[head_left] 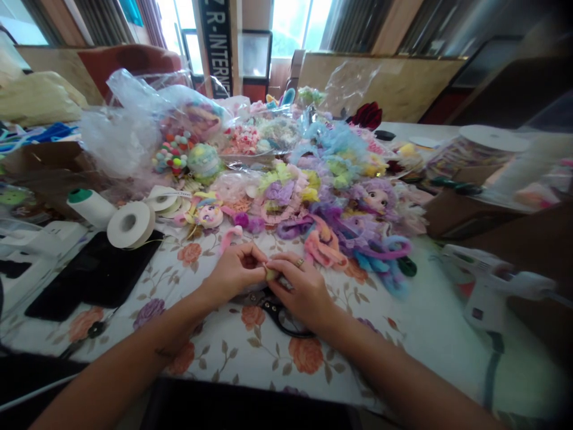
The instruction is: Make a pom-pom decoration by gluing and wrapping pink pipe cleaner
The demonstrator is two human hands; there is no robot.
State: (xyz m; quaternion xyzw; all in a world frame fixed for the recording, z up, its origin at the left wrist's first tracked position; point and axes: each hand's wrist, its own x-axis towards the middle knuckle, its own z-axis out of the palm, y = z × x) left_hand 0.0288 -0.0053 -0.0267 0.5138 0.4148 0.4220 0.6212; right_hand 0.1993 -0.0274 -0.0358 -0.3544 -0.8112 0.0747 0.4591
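My left hand (pixel 235 273) and my right hand (pixel 307 291) meet above the flowered cloth (pixel 215 334), fingertips together. Between them is a small pale yellow piece (pixel 271 274), mostly covered by the fingers, so its kind does not show. Both hands are closed in a pinch on it, and the right one wears a ring. Black-handled scissors (pixel 286 325) lie on the cloth just under my hands, partly hidden by them. Just beyond the fingertips are a pink fuzzy strip (pixel 230 236) and a coral fuzzy strip (pixel 326 245).
A heap of lace trims (pixel 286 197), pompoms (pixel 172 154) and plastic bags (pixel 120 131) fills the table's far side. At left are a tape roll (pixel 142 216), a thread cone (pixel 92 206) and a black tablet-like slab (pixel 89 280). A glue gun (pixel 487 286) stands at right.
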